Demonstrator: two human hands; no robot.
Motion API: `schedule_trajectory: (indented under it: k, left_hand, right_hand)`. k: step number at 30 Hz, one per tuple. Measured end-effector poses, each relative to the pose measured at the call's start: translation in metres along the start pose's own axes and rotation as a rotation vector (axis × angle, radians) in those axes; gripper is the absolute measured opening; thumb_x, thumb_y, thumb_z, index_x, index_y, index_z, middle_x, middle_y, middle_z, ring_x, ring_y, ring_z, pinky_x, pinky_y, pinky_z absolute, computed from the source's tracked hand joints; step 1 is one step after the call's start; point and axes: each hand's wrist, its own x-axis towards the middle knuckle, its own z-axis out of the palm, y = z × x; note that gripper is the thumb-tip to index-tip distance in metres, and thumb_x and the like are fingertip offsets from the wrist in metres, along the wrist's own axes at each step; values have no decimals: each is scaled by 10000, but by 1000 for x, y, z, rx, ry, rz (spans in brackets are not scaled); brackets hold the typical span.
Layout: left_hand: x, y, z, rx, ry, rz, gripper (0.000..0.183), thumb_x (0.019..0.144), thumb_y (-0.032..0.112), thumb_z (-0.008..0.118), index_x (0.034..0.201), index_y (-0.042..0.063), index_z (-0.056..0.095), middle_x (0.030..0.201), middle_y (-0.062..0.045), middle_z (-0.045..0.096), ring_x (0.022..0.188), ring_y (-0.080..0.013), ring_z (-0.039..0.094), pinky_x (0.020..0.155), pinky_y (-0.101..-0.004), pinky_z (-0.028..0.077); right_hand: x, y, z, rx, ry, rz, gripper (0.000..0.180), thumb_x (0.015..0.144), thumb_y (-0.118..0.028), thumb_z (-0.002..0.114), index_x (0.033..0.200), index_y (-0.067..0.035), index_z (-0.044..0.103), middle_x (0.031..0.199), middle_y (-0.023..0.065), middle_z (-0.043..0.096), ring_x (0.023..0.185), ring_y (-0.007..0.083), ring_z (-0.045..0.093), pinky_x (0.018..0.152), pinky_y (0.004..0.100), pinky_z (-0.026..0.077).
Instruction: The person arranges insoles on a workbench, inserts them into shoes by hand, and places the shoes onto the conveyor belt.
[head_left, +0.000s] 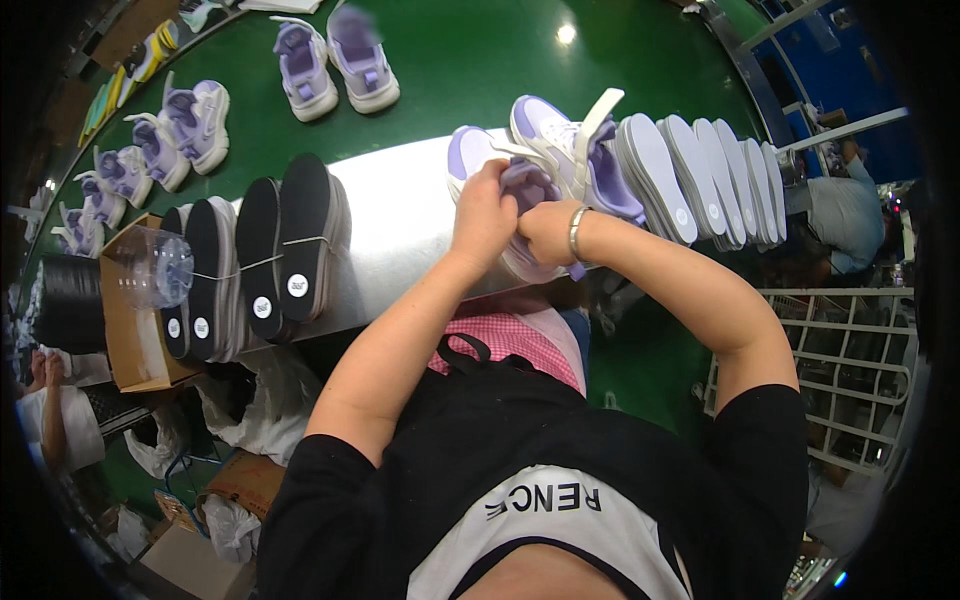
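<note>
A white and lilac sneaker (531, 191) rests on the metal plate in front of me, toe pointing away. My left hand (486, 214) grips the left side of its collar. At the collar's right side my right hand (549, 231), with a bangle on the wrist, is curled against the opening; some of its fingertips are hidden. Just right of this shoe stands a matching sneaker (551, 124), its white strap (598, 112) sticking up. Beside it, white insoles (652, 169) stand in a leaning row of stacks.
Black insoles (304, 225) in bundles lie left on the metal plate (397, 202), near a cardboard box (135, 330) holding clear plastic. More lilac sneakers (300, 71) stand on the green tabletop (450, 52). A white rack (840, 360) is at right. Other people are at both sides.
</note>
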Motion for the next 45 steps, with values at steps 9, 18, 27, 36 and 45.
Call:
schedule_trajectory:
  k: [9, 18, 27, 36, 45]
  left_hand:
    - [-21, 2, 8, -113, -9, -66, 324, 661, -8, 422, 979, -31, 480, 903, -220, 538, 868, -372, 504, 794, -395, 388]
    - [-43, -13, -11, -120, 63, -43, 235, 766, -1, 457, 1000, -6, 462, 867, -108, 566, 803, -166, 528, 720, -252, 411]
    - [-9, -2, 16, -226, 76, -283, 199, 807, 162, 499, 935, 15, 540, 818, -164, 591, 751, -284, 573, 690, -333, 433]
    - [18, 0, -18, -199, 72, -163, 244, 825, 111, 470, 1034, -13, 489, 888, -123, 569, 787, -176, 537, 723, -276, 418]
    - [-14, 45, 9, -51, -34, 234, 552, 684, 120, 580, 1168, -32, 363, 1146, -219, 420, 1057, -395, 396, 927, -436, 298]
  right_hand:
    - [-18, 6, 32, 103, 41, -92, 292, 719, -238, 498, 924, -39, 560, 872, 141, 609, 869, 259, 575, 843, 428, 306]
    - [-84, 18, 14, 311, 691, -322, 342, 721, -190, 580, 1027, -55, 507, 802, 76, 587, 821, 215, 563, 935, 477, 231]
    - [-13, 6, 55, 166, 245, -177, 233, 695, -160, 499, 853, 11, 495, 661, 182, 578, 703, 339, 571, 884, 471, 266]
    - [-56, 70, 72, 310, 1289, 58, 246, 674, -169, 608, 894, -69, 560, 990, 126, 527, 892, 291, 500, 780, 372, 383]
    - [-48, 61, 82, 504, 838, 6, 317, 749, -175, 560, 1035, -41, 533, 1122, 204, 473, 1013, 340, 474, 846, 363, 392]
